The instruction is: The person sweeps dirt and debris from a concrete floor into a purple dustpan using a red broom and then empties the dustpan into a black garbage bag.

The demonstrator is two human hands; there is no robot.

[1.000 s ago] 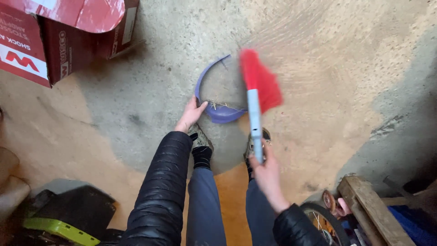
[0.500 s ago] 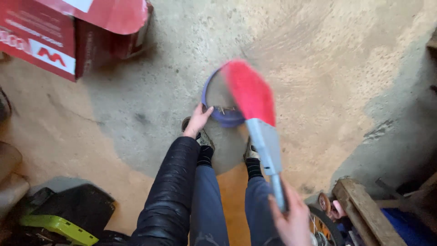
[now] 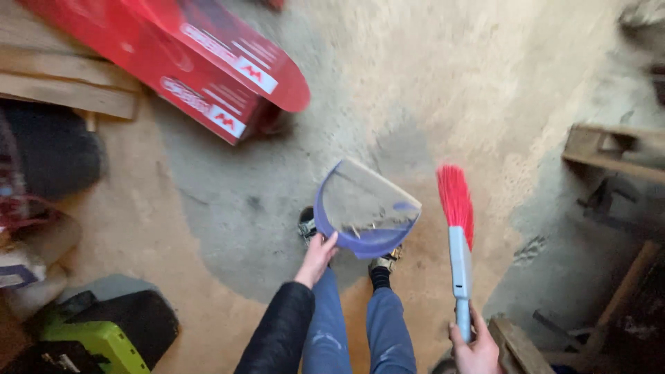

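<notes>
A concrete floor (image 3: 415, 83) fills most of the view, with a red cardboard box (image 3: 208, 76) lying at upper left. The left hand (image 3: 317, 257) grips the rim of a purple dustpan (image 3: 364, 208), lifted off the floor above the person's shoes; it seems to hold grey dust, though blur hides detail. The right hand (image 3: 476, 350) is clenched around the handle of a red-bristled brush (image 3: 457, 228), bristles pointing up.

Red cardboard box (image 3: 208, 73) on wooden planks (image 3: 66, 86), green-and-black case (image 3: 104, 339), wooden pallet (image 3: 613, 149) on dusty concrete floor (image 3: 388, 83).
</notes>
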